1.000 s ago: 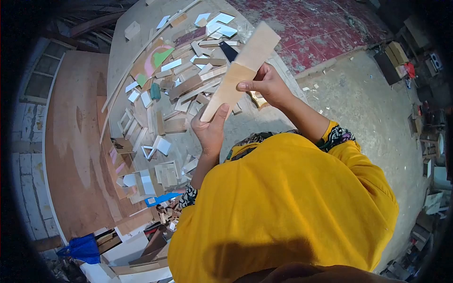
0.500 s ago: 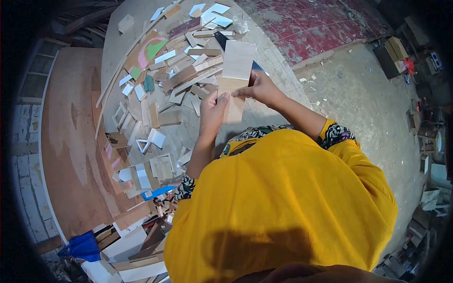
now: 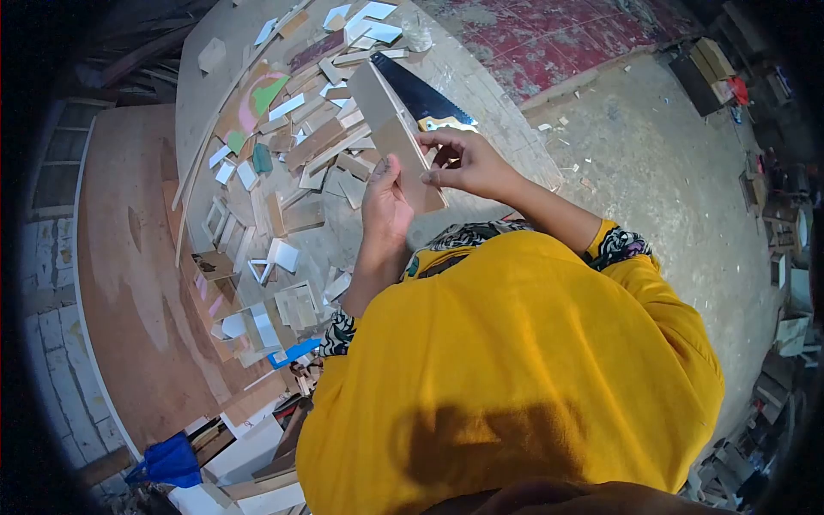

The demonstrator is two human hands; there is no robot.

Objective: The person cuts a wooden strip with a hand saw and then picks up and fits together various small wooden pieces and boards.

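Observation:
A flat, light wooden board is held up in front of me, tilted, with a crosswise line or joint partway along it. My left hand grips its near left side, thumb on the face. On the opposite edge, the bent fingers and thumb of my right hand pinch the board. Just beyond that hand lies a handsaw with a dark blade, its pale handle partly covered by my fingers.
Wood offcuts lie heaped on the table, left of the board. A blue tool or strip rests near my left sleeve. A brown plywood sheet stands at the left, with a blue bag below it. Debris dots the concrete floor.
The board has turned and tilted, its far end swinging left, which uncovers more of the handsaw. My right hand now pinches farther along the right edge. The view has shifted slightly.

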